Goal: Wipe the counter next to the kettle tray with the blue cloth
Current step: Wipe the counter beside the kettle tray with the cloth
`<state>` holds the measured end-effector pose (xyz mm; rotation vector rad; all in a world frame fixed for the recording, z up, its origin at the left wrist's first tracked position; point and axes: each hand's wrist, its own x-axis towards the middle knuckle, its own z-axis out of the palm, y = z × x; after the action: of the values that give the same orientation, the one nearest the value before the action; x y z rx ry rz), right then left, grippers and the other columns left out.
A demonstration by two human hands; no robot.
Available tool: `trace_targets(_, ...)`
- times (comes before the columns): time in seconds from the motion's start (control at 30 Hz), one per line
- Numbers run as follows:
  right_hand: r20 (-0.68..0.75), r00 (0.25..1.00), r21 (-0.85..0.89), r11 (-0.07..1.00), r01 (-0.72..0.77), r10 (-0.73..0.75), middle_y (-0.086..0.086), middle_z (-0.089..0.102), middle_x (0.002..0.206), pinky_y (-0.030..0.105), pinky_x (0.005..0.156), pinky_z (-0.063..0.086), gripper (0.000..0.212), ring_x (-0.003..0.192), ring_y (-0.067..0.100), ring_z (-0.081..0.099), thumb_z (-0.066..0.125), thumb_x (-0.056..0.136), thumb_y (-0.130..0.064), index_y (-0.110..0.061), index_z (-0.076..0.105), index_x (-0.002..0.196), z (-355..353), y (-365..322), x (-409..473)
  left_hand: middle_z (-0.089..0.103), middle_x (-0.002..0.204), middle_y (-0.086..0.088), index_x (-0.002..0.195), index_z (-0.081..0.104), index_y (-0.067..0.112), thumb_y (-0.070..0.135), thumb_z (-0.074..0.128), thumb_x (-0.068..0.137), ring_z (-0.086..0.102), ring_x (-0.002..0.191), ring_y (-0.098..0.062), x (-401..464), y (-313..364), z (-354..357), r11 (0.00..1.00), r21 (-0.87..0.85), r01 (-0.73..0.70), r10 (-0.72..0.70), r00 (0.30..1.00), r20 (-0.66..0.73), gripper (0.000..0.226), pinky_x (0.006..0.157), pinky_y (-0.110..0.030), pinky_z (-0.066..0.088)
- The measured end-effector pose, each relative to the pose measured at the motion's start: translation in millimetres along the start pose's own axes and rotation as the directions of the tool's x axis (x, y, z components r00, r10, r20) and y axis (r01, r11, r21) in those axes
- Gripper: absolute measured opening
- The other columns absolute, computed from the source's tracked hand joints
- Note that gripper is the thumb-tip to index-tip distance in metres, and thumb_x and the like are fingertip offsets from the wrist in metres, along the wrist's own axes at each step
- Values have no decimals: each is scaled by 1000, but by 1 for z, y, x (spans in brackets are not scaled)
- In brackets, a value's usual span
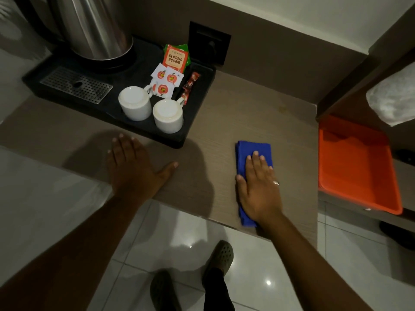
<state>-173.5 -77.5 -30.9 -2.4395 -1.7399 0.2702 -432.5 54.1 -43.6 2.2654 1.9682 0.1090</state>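
counter (pixel 247 113): wood-grain top, runs left to right, front edge near the person; tiled floor below.
kettle tray (pixel 195 113): black, on the counter at upper left, its near right corner close to the left hand; holds everything listed under it.
kettle (pixel 94 25): steel body on a black base at the back left of the tray, top cut off by the frame.
orange tray (pixel 354 162): on a lower ledge at the right end of the counter, well apart from the cloth.
white towel (pixel 393 97): rolled, on a shelf above the orange tray, partly out of frame.
drip grate (pixel 76 85): perforated metal plate, front left of the kettle tray.
blue cloth (pixel 251 151): folded into a long strip, flat on the counter right of the kettle tray, its near end at the counter's front edge.
right hand (pixel 258 189): palm down on the blue cloth, fingers straight and together, pressing it flat, not gripping; ring on one finger.
left hand (pixel 132 164): flat on bare counter just in front of the tray, fingers spread, holding nothing.
cups (pixel 134 104): two white ones, upside down, front right of the kettle tray, side by side.
tea packet (pixel 175 58): orange, reads CLASSIC ASSAM, behind the cups.
sachets (pixel 166 81): small white ones with orange print, between packet and cups.
stick packets (pixel 190 84): red, in a slot at the tray's right edge.
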Motion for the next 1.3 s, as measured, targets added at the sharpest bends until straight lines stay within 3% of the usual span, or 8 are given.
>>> trace_targets(0.2, -35, 986, 32, 986, -161, 162, 10, 10, 160, 44, 119, 5, 62, 147, 23, 5, 21, 97, -45, -12, 12, 150, -16, 52, 17, 21, 156, -34, 148, 22, -6, 96, 19, 65, 20, 145, -47, 0, 0, -3, 1000, -12, 7, -7, 1000, 16, 132, 117, -60, 19)
trace_targets(0.47, -81, 853, -6, 855, -518, 516, 19, 8, 159, 49, 118, 9, 66, 146, 34, 8, 22, 96, -40, -3, 12, 149, -36, 79, 187, 26, 152, -37, 145, 29, -9, 89, 32, 69, 24, 143, -49, 2, -1, 10, 1000, -23, -4, 2, 997, -74, 124, 115, -60, 20)
trace_targets(0.53, -64, 898, 4, 900, -436, 436, 18, 9, 159, 48, 118, 8, 65, 146, 34, 9, 22, 96, -39, -2, 13, 149, -32, 59, 216, 27, 152, -37, 145, 30, -9, 89, 31, 69, 24, 143, -49, 0, -1, 10, 1000, -5, -1, 1, 997, -74, 124, 115, -60, 20)
trace_targets(0.63, 3, 995, 7, 995, -98, 98, 15, 11, 159, 45, 119, 7, 61, 146, 31, 10, 25, 99, -37, -5, 15, 149, -20, 18, 207, 27, 152, -37, 145, 29, -9, 89, 31, 69, 24, 142, -50, 0, -1, 9, 1000, -7, 9, -9, 998, -61, 124, 114, -61, 21)
trace_targets(0.73, 29, 992, 10, 993, 120, -120, 7, 11, 160, 41, 119, 5, 60, 147, 24, 8, 23, 98, -43, -13, 15, 150, -21, 23, 154, 25, 153, -36, 146, 27, -8, 91, 30, 68, 22, 144, -49, 0, -1, 7, 1000, 1, 17, -17, 999, -28, 126, 115, -61, 20)
trace_targets(0.9, -25, 989, -24, 989, -146, 145, 14, 15, 159, 46, 119, 8, 64, 146, 29, 12, 24, 97, -45, -9, 17, 149, -35, 87, 165, 20, 156, -33, 149, 23, -6, 92, 28, 67, 17, 146, -47, 1, 0, 3, 1000, -8, 21, -21, 1000, 4, 127, 117, -60, 17)
trace_targets(1.03, -58, 957, -36, 957, -287, 284, 17, 19, 158, 50, 117, 13, 62, 143, 36, 16, 28, 95, -39, -5, 24, 147, -36, 66, 229, 21, 157, -32, 150, 23, -4, 93, 28, 67, 17, 146, -46, 3, 1, 5, 999, 6, 38, -38, 999, 7, 127, 117, -58, 17)
trace_targets(1.3, -5, 1000, 6, 1000, 25, -25, 12, 22, 158, 48, 117, 11, 60, 144, 32, 18, 31, 95, -38, -9, 27, 147, -17, -35, 250, 20, 158, -31, 151, 25, -1, 92, 26, 67, 17, 147, -45, 0, 2, 4, 999, 25, 47, -47, 999, -1, 126, 117, -58, 16)
